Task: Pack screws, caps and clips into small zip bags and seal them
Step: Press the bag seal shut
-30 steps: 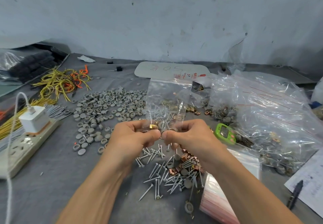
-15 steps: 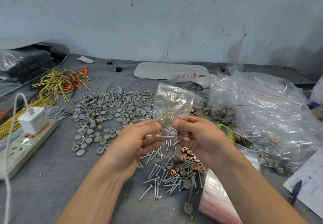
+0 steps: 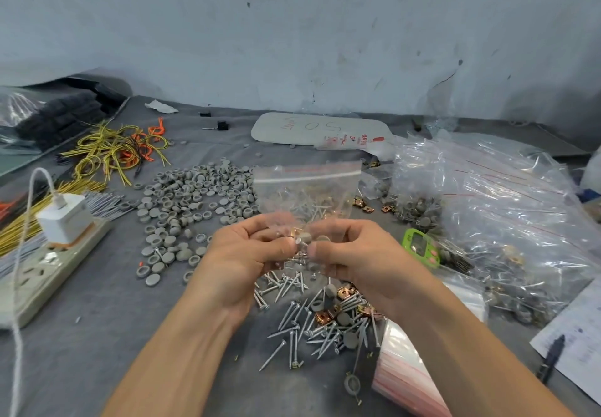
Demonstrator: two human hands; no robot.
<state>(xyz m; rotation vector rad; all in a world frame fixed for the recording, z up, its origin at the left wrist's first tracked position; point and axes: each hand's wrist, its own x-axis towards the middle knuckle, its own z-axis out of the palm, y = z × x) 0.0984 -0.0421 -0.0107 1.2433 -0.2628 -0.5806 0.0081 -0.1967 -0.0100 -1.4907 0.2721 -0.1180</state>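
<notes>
- both forearms reach in from the bottom edge and meet in the middle, above the grey tabletop (image 3: 97,335).
- the left hand (image 3: 247,254) is held with its thumb side up; its fingers (image 3: 260,225) curl in behind the lower part of a small zip bag (image 3: 305,189) and its thumb presses on the front, so it pinches the bag.
- the right hand (image 3: 357,254) mirrors it, with curled fingers (image 3: 341,226) behind the plastic and the thumb in front, pinching the same bag. the two thumb tips almost touch.
- the zip bag stands upright in the air between the hands, with the red-lined zip strip on top. screws, brass-coloured clips and a grey cap show through it. whether the strip is pressed closed cannot be told.
- directly beneath the hands lies a loose pile of screws (image 3: 302,325) mixed with copper clips (image 3: 325,316) and a few caps.
- a wide scatter of grey caps (image 3: 195,199) lies to the left of the bag.
- a stack of empty zip bags (image 3: 406,381) lies under the right forearm.
- on the right is a large clear bag (image 3: 504,215) of filled packs, with a green timer (image 3: 419,246) beside it.
- at the left edge, a power strip (image 3: 42,273) carries a white charger (image 3: 65,218). yellow wires (image 3: 107,150) lie farther back.
- a pen (image 3: 553,356) rests on a paper sheet (image 3: 575,335) at lower right.
</notes>
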